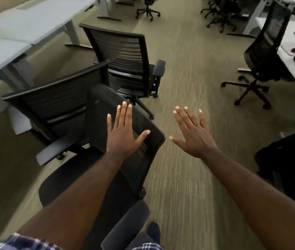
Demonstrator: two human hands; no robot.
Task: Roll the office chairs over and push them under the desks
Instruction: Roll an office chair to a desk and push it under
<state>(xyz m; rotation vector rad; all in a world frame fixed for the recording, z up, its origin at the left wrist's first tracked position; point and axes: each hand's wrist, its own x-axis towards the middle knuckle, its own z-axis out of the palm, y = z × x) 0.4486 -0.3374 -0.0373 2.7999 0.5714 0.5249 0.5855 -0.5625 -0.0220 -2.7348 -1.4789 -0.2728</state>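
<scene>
Head view: we are reaching, left hand point(123, 136) spread over the mesh chair point(134, 123), right hand point(193, 134) spread beside it; next, gripping its backrest

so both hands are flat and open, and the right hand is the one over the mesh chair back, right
Not quite. In the head view both hands are flat and open, but it is the left hand that lies over the mesh chair back. The right hand is out over the carpet.
</scene>
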